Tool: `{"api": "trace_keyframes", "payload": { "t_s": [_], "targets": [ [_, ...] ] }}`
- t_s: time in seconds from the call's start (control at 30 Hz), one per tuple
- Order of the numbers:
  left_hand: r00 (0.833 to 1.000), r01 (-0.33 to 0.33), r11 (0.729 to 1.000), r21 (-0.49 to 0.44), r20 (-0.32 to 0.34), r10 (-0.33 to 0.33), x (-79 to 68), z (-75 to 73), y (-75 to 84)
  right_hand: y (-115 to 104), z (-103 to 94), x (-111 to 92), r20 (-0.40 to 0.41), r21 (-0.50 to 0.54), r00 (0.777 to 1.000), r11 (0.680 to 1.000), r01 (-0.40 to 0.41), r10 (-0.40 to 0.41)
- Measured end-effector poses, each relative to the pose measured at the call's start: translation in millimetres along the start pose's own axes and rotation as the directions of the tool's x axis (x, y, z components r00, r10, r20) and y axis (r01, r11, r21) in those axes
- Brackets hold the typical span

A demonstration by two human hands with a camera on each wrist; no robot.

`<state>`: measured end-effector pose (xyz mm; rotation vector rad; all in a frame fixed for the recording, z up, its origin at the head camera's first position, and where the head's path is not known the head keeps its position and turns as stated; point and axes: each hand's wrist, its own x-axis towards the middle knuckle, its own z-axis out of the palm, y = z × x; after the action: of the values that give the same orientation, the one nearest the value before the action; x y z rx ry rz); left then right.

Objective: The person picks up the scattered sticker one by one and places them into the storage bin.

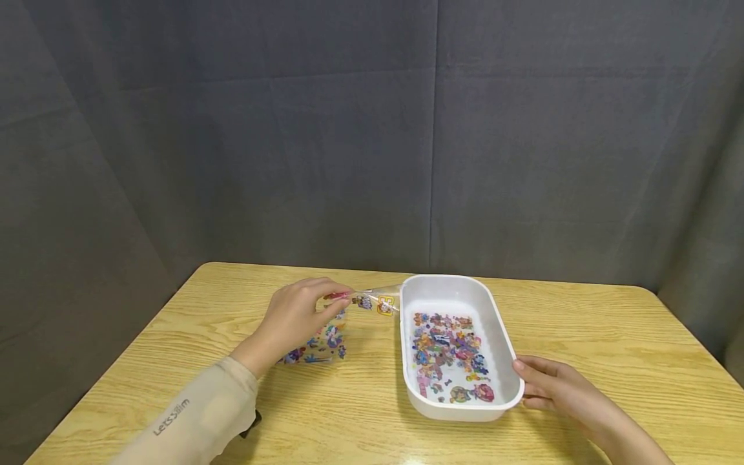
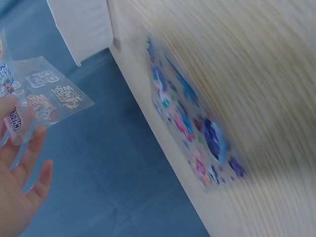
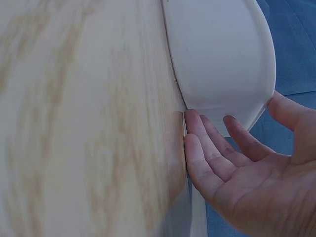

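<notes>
My left hand [image 1: 296, 310] pinches a clear sticker sheet [image 1: 378, 302] between thumb and fingers, just left of a white plastic tray [image 1: 459, 413]. In the left wrist view the held sheet [image 2: 66, 96] is bent and shows printed lettering. Below that hand, another clear sheet with colourful cartoon stickers [image 1: 331, 339] lies on the table, partly hidden by the hand. At the tray's near right corner, my right hand [image 1: 558, 387] holds the tray with its thumb on the rim and its fingers against the outside. Colourful cartoon sticker sheets [image 1: 447, 349] cover much of the tray's floor.
The wooden table [image 1: 610, 336] has rounded far corners. A dark grey curtain [image 1: 349, 161] hangs behind it and along both sides. A small black object [image 1: 251, 424] shows beside the left sleeve.
</notes>
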<state>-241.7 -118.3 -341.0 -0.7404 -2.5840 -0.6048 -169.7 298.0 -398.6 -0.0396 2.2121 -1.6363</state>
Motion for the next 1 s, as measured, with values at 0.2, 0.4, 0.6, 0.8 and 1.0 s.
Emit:
{"api": "trace_keyframes", "payload": {
  "t_s": [0.2, 0.4, 0.6, 0.8, 1.0],
  "targets": [
    [0.999, -0.038, 0.999, -0.018, -0.016, 0.037, 7.5, 7.9, 9.4, 1, 0.1, 0, 0.002, 0.003, 1.0, 1.0, 0.002, -0.002],
    [0.999, -0.045, 0.998, -0.046, -0.025, 0.044, 11.6, 11.4, 18.4, 0, 0.0, 1, -0.002, 0.004, 1.0, 1.0, -0.01, 0.01],
    [0.997, -0.07, 0.996, -0.054, -0.026, 0.068, 16.0, 16.3, 27.3, 1, -0.6, 0, 0.003, 0.006, 1.0, 1.0, -0.001, 0.001],
    [0.996, -0.088, 0.994, -0.057, -0.019, 0.087, 19.2, 20.7, 36.3, 1, 0.1, 0, 0.005, 0.014, 1.0, 1.0, 0.001, -0.001],
    [0.994, -0.109, 0.992, -0.058, -0.009, 0.109, 23.5, 23.9, 43.9, 0, -0.2, 0, 0.019, 0.02, 1.0, 1.0, 0.019, -0.019]
  ]
}}
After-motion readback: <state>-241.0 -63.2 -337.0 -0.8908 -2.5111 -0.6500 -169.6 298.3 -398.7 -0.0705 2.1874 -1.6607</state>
